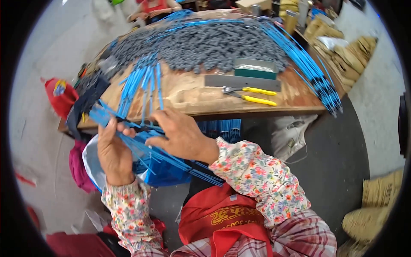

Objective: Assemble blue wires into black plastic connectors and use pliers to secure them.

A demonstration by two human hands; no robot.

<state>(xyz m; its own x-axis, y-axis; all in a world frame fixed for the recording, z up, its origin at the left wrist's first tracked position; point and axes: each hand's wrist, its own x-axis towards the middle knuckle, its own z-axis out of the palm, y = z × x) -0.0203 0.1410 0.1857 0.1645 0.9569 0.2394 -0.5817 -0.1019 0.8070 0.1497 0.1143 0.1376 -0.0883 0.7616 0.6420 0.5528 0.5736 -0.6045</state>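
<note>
A bundle of thin blue ribs (170,160) with dark joints, like umbrella ribs, slants from upper left to lower right above my lap. My left hand (114,150) is closed around its upper left part, with the thumb up. Curled over the middle of the bundle, my right hand (182,132) has its thumb and forefinger at the ribs; exactly which ribs it grips is partly hidden. Just beyond, more blue ribs (132,88) lie at the table's front edge. Pliers with yellow handles (260,102) rest on the wooden table (184,95).
Grey small parts (205,45) are heaped across the table. A flat grey bar (252,82) and a green box (255,69) lie behind the pliers. Long blue ribs (304,64) overhang the right edge. Below stands a white and blue bag (92,160); a person (154,6) sits across.
</note>
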